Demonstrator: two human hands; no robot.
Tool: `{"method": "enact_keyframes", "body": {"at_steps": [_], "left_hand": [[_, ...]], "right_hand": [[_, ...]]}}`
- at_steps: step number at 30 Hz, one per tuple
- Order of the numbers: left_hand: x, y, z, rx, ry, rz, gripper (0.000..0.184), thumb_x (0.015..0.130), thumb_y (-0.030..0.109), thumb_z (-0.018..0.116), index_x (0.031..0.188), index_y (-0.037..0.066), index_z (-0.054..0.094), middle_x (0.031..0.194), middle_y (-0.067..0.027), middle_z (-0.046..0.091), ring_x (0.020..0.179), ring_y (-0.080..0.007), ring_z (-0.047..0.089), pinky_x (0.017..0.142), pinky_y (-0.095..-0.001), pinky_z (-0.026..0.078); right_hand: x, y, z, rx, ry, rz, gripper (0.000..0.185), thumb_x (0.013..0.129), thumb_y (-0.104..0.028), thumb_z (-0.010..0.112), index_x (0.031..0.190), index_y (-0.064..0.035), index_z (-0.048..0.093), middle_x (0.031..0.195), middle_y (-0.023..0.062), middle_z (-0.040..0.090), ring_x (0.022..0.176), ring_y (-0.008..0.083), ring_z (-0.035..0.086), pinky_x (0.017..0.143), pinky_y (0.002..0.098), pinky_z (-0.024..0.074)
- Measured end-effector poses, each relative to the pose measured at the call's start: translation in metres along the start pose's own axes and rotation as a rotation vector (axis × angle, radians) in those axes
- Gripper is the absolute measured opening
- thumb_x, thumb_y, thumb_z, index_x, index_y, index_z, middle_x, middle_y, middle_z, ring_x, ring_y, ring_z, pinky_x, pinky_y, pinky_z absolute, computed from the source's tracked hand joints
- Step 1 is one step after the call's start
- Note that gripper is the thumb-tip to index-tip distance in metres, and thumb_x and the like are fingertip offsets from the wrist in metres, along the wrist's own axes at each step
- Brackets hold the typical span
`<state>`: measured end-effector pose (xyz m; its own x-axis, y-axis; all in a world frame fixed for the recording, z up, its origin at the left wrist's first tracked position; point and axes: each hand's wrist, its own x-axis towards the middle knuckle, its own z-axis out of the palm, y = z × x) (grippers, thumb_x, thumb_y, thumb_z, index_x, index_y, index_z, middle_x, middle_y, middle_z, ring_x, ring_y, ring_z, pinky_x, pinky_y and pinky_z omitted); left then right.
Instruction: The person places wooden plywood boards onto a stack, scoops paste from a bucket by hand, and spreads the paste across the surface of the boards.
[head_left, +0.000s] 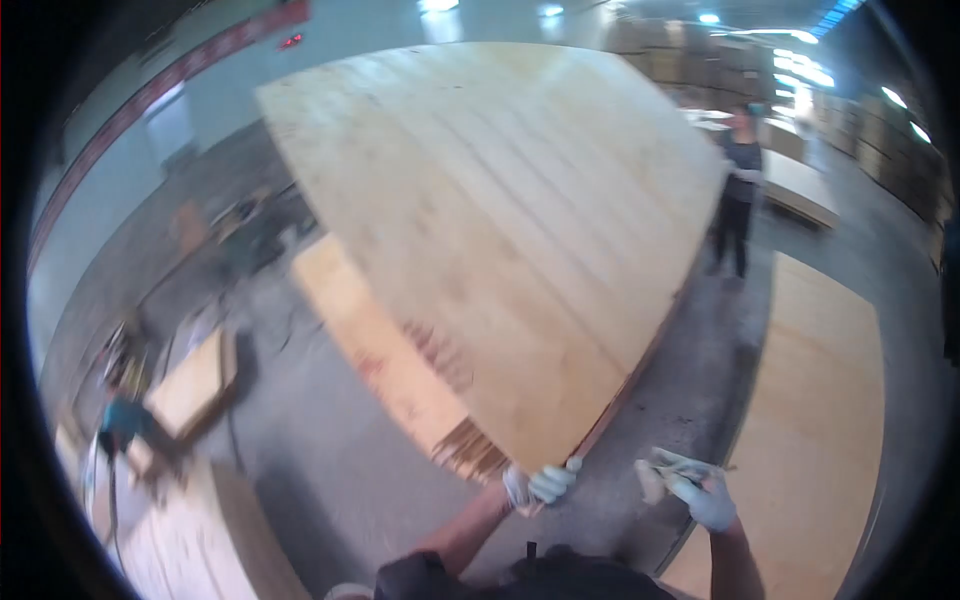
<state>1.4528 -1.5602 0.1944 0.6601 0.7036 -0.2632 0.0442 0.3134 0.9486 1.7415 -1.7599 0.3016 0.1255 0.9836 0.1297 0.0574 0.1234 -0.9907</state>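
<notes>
A large pale wooden panel (500, 220) is tilted up in front of me, its near corner low at the centre. My left hand (545, 484), in a light glove, is closed around that near corner. To the right, my gloved right hand (708, 500) grips a greyish object (672, 470), blurred and perhaps a tool or cloth; it is apart from the panel. Beneath the raised panel lies a stack of boards (400, 375) with reddish marks and rough layered edges at its near corner.
Another panel (815, 400) lies at the right. A person (741, 180) in dark clothes stands by the panel's far right side. At lower left are more boards (205, 540), a smaller board stack (190, 385) and a teal tool (122, 420). Stacks line the back right.
</notes>
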Motion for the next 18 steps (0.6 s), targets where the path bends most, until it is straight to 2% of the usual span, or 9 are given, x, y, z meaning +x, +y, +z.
{"method": "enact_keyframes", "body": {"at_steps": [3,5,6,7,9,11,13,15,18], "left_hand": [[-0.042,0.024,0.019,-0.321,-0.062,-0.104,0.048,0.104,0.045,0.067,0.122,0.001,0.061,0.085,-0.0067,0.067,0.064,-0.0219,0.064,0.062,-0.0393,0.055],[-0.063,0.03,0.046,-0.281,-0.008,-0.086,0.047,0.105,0.044,0.068,0.123,0.001,0.06,0.084,-0.0056,0.067,0.062,-0.0209,0.063,0.06,-0.0387,0.055],[-0.062,0.032,0.059,-0.068,0.108,0.005,0.047,0.105,0.044,0.068,0.123,0.001,0.06,0.083,-0.0051,0.066,0.061,-0.0204,0.063,0.059,-0.0385,0.055],[-0.041,0.044,0.068,0.43,0.244,0.241,0.054,0.1,0.047,0.072,0.124,0.001,0.06,0.088,-0.0089,0.069,0.071,-0.0253,0.065,0.069,-0.0427,0.056],[-0.016,0.073,0.086,1.464,0.703,0.589,0.07,0.09,0.055,0.08,0.127,0.0,0.061,0.098,-0.0165,0.073,0.09,-0.0351,0.071,0.087,-0.0512,0.059],[-0.004,0.123,0.077,1.717,1.078,0.553,0.076,0.082,0.056,0.086,0.127,0.0,0.062,0.122,-0.0256,0.068,0.117,-0.044,0.064,0.106,-0.0543,0.05],[0.049,0.103,0.001,1.717,1.127,0.278,0.082,0.078,0.06,0.087,0.128,0.0,0.061,0.131,-0.0264,0.062,0.124,-0.044,0.059,0.109,-0.0525,0.047],[0.062,0.098,-0.025,1.662,1.054,0.139,0.087,0.074,0.061,0.089,0.128,0.0,0.06,0.125,-0.0242,0.063,0.119,-0.0438,0.06,0.106,-0.0515,0.049],[0.072,0.11,-0.027,1.643,1.056,0.194,0.087,0.072,0.058,0.091,0.128,0.0,0.059,0.124,-0.0229,0.063,0.117,-0.0433,0.06,0.103,-0.0517,0.05]], "right_hand": [[-0.059,0.036,-0.036,0.271,0.238,0.21,0.036,0.1,-0.006,0.069,0.131,0.0116,0.072,0.124,0.0184,0.077,0.111,0.0201,0.073,0.1,0.0331,0.0565],[-0.092,0.058,-0.062,0.378,0.262,0.242,0.036,0.1,-0.008,0.069,0.13,0.0113,0.072,0.118,0.0171,0.078,0.105,0.0196,0.074,0.095,0.0321,0.0577],[-0.103,0.07,-0.075,0.431,0.283,0.252,0.036,0.1,-0.009,0.069,0.129,0.0111,0.072,0.115,0.0165,0.078,0.102,0.0194,0.074,0.093,0.0316,0.0583],[-0.091,0.095,-0.095,0.439,0.297,0.269,0.035,0.101,-0.012,0.068,0.128,0.0101,0.072,0.115,0.0163,0.078,0.1,0.0221,0.075,0.092,0.0344,0.0599],[-0.092,0.113,-0.121,0.458,0.302,0.288,0.035,0.102,-0.018,0.067,0.125,0.0082,0.071,0.114,0.016,0.076,0.098,0.0275,0.077,0.089,0.0399,0.0632],[-0.08,0.117,-0.15,0.42,0.245,0.389,0.038,0.103,-0.019,0.066,0.129,0.0084,0.07,0.112,0.0146,0.076,0.098,0.0244,0.077,0.088,0.0402,0.0631],[-0.041,0.142,-0.178,0.33,0.23,0.411,0.038,0.104,-0.018,0.065,0.131,0.0085,0.069,0.112,0.0143,0.076,0.099,0.023,0.076,0.089,0.04,0.063],[-0.019,0.147,-0.187,0.365,0.253,0.4,0.036,0.106,-0.017,0.063,0.13,0.0083,0.07,0.117,0.0141,0.076,0.104,0.0226,0.075,0.091,0.0381,0.0626],[0.018,0.163,-0.2,0.413,0.202,0.426,0.034,0.105,-0.016,0.065,0.131,0.0055,0.07,0.119,0.0118,0.075,0.108,0.0222,0.074,0.092,0.0371,0.0617]]}}
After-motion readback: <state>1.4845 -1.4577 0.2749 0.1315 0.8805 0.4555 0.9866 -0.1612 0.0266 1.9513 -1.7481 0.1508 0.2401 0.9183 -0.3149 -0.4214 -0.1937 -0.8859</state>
